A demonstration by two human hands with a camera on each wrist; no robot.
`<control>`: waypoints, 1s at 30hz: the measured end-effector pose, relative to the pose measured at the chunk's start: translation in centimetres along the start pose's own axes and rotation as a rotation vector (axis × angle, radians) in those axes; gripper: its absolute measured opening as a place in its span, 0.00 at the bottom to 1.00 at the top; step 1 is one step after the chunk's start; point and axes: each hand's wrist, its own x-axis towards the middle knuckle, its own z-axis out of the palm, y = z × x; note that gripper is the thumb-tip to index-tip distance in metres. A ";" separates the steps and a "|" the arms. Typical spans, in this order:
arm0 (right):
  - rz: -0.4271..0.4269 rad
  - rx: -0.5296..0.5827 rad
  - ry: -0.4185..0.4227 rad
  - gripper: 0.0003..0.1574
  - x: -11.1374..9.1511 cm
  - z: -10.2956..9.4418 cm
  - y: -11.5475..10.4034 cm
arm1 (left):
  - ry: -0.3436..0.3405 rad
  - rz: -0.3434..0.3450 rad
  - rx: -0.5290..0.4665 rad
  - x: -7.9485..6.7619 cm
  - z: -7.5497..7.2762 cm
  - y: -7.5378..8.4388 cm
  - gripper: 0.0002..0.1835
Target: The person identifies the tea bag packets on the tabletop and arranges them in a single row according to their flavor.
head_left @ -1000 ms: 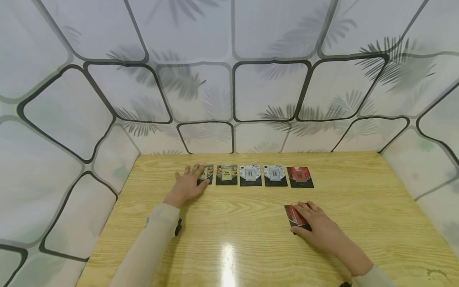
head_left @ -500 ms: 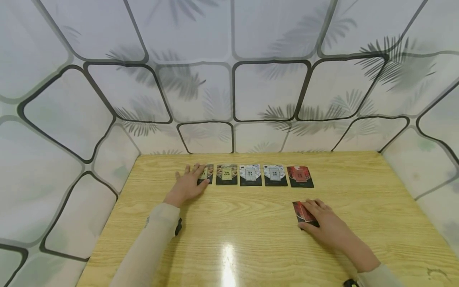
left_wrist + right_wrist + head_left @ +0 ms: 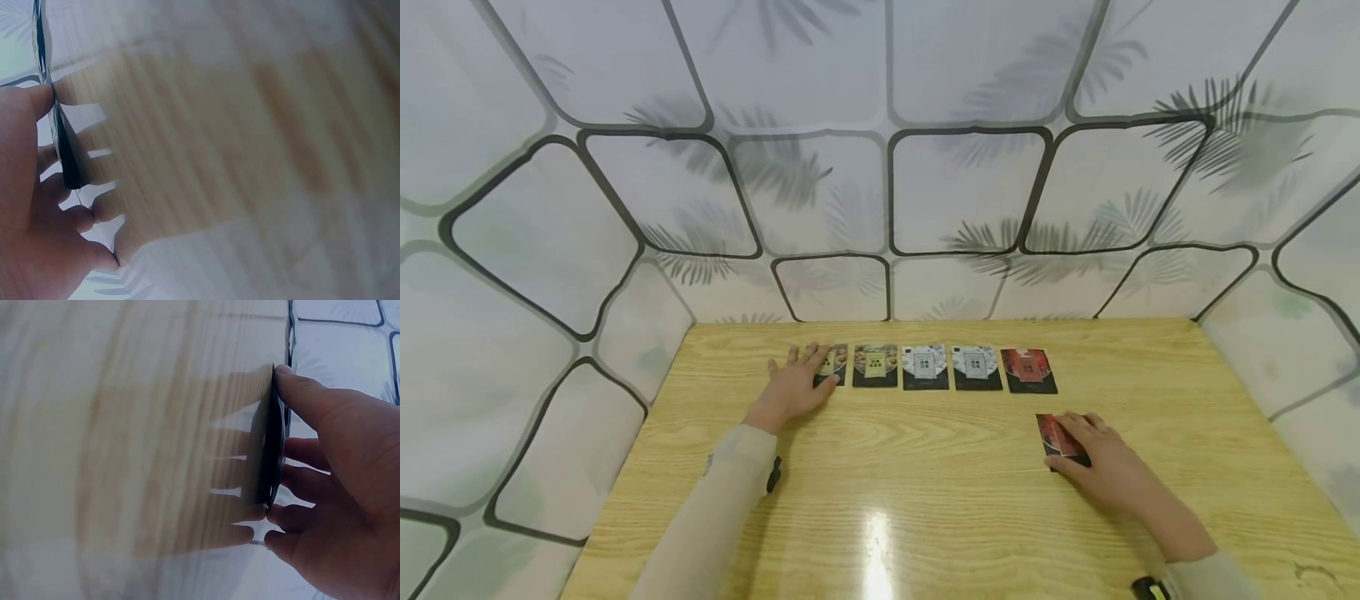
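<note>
At the row's left end my left hand (image 3: pixel 790 387) rests with spread fingers on a brown and black sachet (image 3: pixel 833 365), partly covering it. In the left wrist view, the thumb (image 3: pixel 42 97) touches that sachet's edge. My right hand (image 3: pixel 1108 467) lies over a red and black sachet (image 3: pixel 1060 442) nearer the table's front. Its fingers are on top and the thumb is at the near left corner; the sachet's right part is hidden. From the right wrist, this sachet (image 3: pixel 272 444) appears edge-on against the table, under the thumb (image 3: pixel 303 394) and fingers.
To the right of the left hand lie another brown sachet (image 3: pixel 875 367), two white and black ones, the first (image 3: pixel 925 368) beside the second (image 3: pixel 977 369), then a red one (image 3: pixel 1028 372). The wood-grain table (image 3: pixel 910 483) meets patterned fabric walls (image 3: pixel 970 192) behind.
My right hand has slid the red sachet to the right and slightly away from me, closer to the red one in the row. The left hand stays in place.
</note>
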 end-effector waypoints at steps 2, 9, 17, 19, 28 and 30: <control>0.004 0.009 0.006 0.52 0.0 -0.2 0.4 | 0.000 0.000 0.001 0.0 0.0 0.0 0.40; 0.022 0.008 0.011 0.53 0.5 -0.9 2.1 | 0.000 -0.002 0.004 0.0 0.0 -0.1 0.40; 0.041 0.029 -0.007 0.54 0.8 -1.8 3.3 | -0.002 -0.010 0.001 0.1 0.1 0.0 0.40; 0.037 0.025 -0.006 0.54 1.0 -1.9 3.5 | -0.003 -0.010 0.001 0.1 0.0 0.0 0.40; 0.049 0.009 -0.006 0.53 2.1 -2.5 4.7 | -0.008 -0.005 0.007 0.0 -0.1 0.1 0.40; 0.057 -0.003 -0.009 0.54 2.3 -2.7 4.9 | -0.009 -0.006 0.009 0.0 0.0 0.1 0.40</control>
